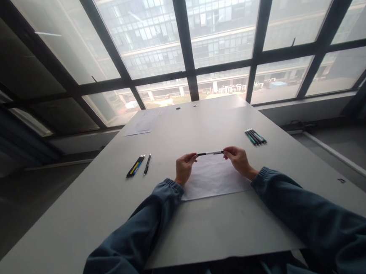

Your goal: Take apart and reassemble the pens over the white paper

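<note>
A pen [210, 153] with a dark left end and a pale barrel is held level between my two hands. My left hand [184, 167] pinches its dark end, and my right hand [237, 159] pinches the other end. Beneath the pen lies a white sheet of paper [216, 178], slightly creased, flat on the table. Left of my left hand, a single black pen [147, 164] rests beside a small group of dark pens [135, 166] with yellow and blue parts. Beyond my right hand, several green and black pens [255, 136] lie side by side.
The long white table [114, 235] reaches to the windows [218, 24]. More paper [140, 124] lies at its far left. A small dark object [341, 180] sits near the right edge. Two small dark spots show at the far end.
</note>
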`<state>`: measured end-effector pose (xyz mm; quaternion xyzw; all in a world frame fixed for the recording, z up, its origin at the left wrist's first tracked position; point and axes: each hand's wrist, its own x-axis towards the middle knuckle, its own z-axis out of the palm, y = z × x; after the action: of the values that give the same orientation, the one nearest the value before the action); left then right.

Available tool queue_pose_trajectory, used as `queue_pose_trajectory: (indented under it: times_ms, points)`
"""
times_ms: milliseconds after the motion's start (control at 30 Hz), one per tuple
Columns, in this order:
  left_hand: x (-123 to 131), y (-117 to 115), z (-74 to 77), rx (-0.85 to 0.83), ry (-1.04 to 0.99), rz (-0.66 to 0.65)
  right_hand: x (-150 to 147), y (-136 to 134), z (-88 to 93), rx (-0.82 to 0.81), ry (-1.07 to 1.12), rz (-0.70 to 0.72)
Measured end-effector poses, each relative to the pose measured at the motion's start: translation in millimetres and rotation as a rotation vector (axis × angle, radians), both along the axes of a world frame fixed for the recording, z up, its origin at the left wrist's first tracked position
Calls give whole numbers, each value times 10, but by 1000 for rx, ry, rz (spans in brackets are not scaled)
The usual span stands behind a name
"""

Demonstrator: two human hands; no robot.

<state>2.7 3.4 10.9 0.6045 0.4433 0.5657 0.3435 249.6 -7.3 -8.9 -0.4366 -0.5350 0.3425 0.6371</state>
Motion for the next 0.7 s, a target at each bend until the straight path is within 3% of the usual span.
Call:
queue_pose_trajectory:
  times_ms: [700]
  points:
    - [-5,-1,-35,19,35,-49,27,24,-33,25,-55,-37]
